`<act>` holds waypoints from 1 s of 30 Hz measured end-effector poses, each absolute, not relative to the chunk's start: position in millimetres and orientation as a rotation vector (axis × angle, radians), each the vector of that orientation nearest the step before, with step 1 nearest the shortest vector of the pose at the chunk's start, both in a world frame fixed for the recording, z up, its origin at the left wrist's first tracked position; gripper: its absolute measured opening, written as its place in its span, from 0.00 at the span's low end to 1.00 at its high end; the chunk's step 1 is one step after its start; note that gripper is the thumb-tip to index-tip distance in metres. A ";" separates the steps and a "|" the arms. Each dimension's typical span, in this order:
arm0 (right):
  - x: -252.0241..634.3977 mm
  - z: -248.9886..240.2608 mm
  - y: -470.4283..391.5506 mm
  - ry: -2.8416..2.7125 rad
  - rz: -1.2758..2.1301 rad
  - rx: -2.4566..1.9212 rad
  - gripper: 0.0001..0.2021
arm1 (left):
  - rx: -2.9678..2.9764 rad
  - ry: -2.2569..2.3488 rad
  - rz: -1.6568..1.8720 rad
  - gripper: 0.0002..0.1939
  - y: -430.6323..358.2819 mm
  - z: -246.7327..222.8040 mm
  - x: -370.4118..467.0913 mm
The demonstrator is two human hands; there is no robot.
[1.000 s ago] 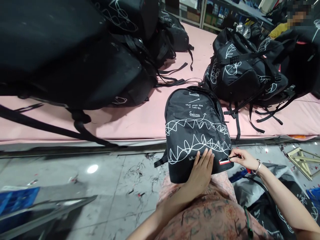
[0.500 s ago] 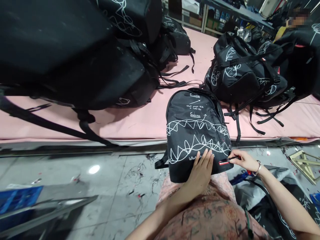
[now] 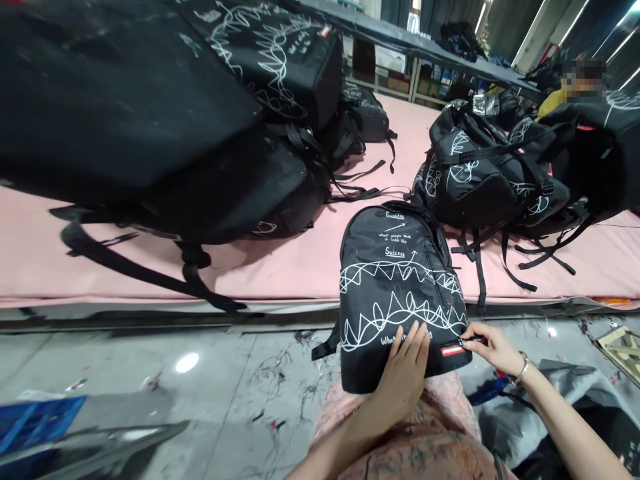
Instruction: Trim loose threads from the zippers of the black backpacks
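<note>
A black backpack point(image 3: 400, 287) with white scribbled lines and the word "Success" leans from the pink table edge onto the person's lap. My left hand point(image 3: 407, 370) lies flat on its lower front with the fingers stretched out. At the lower right corner, beside a small red label point(image 3: 453, 351), my right hand point(image 3: 493, 347) pinches a small dark tool point(image 3: 473, 340), whose tip is near the label's right end. The tool's exact kind is hard to make out.
Large black backpacks are piled on the pink table point(image 3: 300, 267) at the left, and more backpacks point(image 3: 480, 167) lie at the right. A person in yellow point(image 3: 553, 100) is in the right background. Thread scraps litter the floor point(image 3: 215, 393).
The view has tilted up, so things appear lower. The tool in my right hand has moved right from over the red label, which now shows more fully. My left hand stays on the backpack.
</note>
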State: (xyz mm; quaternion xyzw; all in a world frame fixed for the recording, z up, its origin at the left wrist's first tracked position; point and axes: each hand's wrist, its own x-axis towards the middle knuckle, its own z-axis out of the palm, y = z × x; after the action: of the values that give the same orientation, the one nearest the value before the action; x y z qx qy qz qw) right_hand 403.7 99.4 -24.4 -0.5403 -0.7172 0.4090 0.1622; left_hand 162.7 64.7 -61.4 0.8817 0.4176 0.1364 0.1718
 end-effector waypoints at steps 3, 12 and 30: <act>406.4 -35.4 101.1 -1.709 1.209 -1.515 0.14 | 2.531 1.223 0.393 0.34 63.8 -64.6 163.0; 408.6 -85.2 89.3 -1.198 1.021 -1.463 0.17 | 2.308 1.212 0.797 0.27 76.6 -82.2 147.7; 426.5 -54.3 95.0 -0.894 0.552 -1.551 0.22 | 1.164 1.085 0.506 0.13 13.8 -100.8 104.9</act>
State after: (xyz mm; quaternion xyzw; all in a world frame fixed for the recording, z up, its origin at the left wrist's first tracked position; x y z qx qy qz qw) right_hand 426.5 95.0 -54.3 -0.6670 -0.3846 0.2373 0.5924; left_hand 104.9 13.8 -100.8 0.5168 0.4815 0.2248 0.6712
